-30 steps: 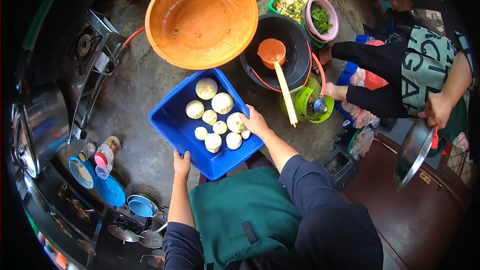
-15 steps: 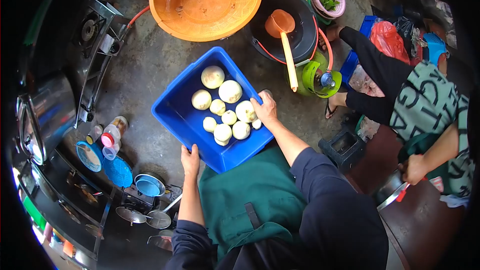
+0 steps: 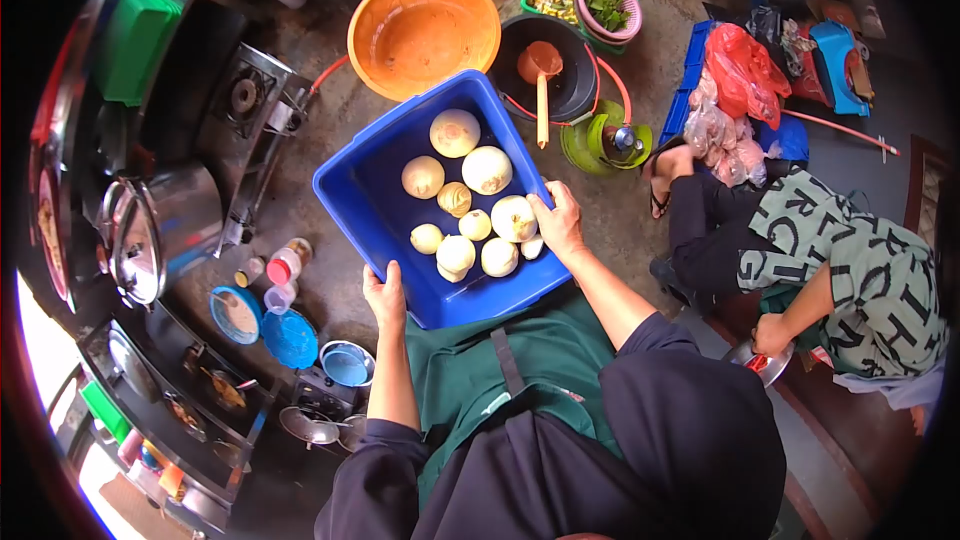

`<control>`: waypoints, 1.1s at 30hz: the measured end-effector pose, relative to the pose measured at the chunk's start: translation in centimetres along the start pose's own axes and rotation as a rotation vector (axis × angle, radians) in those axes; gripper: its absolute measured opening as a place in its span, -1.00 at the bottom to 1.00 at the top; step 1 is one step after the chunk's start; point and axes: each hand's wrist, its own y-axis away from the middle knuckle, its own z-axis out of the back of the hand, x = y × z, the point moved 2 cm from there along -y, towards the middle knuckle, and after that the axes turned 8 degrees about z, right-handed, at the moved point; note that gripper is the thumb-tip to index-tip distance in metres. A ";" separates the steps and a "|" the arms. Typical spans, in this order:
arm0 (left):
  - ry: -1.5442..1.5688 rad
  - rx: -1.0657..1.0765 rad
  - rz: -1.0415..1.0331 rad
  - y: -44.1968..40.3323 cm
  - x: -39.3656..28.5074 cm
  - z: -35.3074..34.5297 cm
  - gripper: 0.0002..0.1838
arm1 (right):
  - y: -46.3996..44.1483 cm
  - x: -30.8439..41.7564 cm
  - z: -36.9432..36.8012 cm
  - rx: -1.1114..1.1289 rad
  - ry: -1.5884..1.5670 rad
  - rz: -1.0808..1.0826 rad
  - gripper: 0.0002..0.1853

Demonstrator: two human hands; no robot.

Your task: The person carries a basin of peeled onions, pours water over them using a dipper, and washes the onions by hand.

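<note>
A blue rectangular tub [image 3: 375, 220] is held up in front of my green apron [image 3: 470, 360], tilted. Inside lie several pale, round vegetables [image 3: 487, 171] that look like peeled onions, large and small. My left hand [image 3: 386, 292] grips the tub's near-left rim, thumb up along the wall. On the right side, my right hand [image 3: 558, 220] clasps the opposite rim, its fingers partly over the edge. The undersides of both grips are hidden by the tub.
Beyond the tub stand an orange basin [image 3: 425, 30], a black bucket [image 3: 570, 80] with a dipper [image 3: 540, 62] and a green gas cylinder [image 3: 600, 145]. A person [image 3: 840, 270] sits at right holding a metal bowl. Stoves and a large pot [image 3: 170, 215] line the left.
The camera view has shifted, showing more of the stoves and the seated person. Some vegetables have rolled slightly in the tub. Both hands keep their hold.
</note>
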 end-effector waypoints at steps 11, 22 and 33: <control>-0.039 0.025 -0.075 3.2 -10.3 -8.5 -0.80 | -3.8 2.1 10.2 0.019 -0.086 0.023 -0.76; -0.147 0.114 0.016 2.6 -11.0 -13.8 -0.80 | -3.9 -2.0 13.2 -0.054 -0.148 -0.109 -0.72; -0.277 0.165 -0.010 0.2 -8.9 -19.3 -0.81 | -5.5 -9.0 13.6 -0.058 -0.248 -0.286 -0.68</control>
